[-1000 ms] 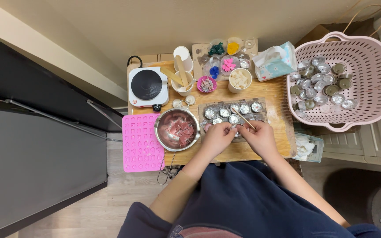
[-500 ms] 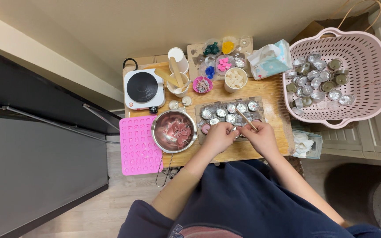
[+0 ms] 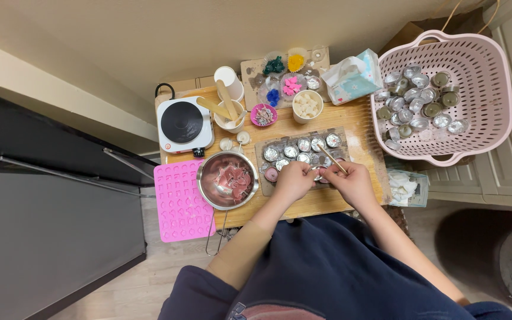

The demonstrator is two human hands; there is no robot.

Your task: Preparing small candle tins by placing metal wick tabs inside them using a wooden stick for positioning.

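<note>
1. Right now your left hand (image 3: 293, 181) rests at the near edge of the tray (image 3: 260, 161) of small metal cups (image 3: 291, 152) on the wooden surface (image 3: 362, 127), its fingers curled together over one of the cups in the near row; whether they actually pinch it, you cannot tell from this height.
2. Your right hand (image 3: 354, 182) sits just beside the left, fingers clamped on a thin wooden stick (image 3: 331, 159) that slants up and away over the cups.
3. Just left of your left hand stands a metal pot (image 3: 228, 180) with pink wax inside, its long handle pointing back toward you over the surface's near edge.
4. Beyond the pot is a small white hotplate (image 3: 185, 124) with a black round top; a pink silicone mould (image 3: 179, 201) hangs off the surface's left side.
5. Behind the tray you have a white cup (image 3: 230, 116) holding wooden sticks, a small pink bowl (image 3: 264, 115), and a white bowl (image 3: 307, 106) of pale wax chunks.
6. Well to your right, a pink plastic basket (image 3: 487, 95) holds many more metal cups, and a tissue pack (image 3: 352, 77) lies beside it.
</note>
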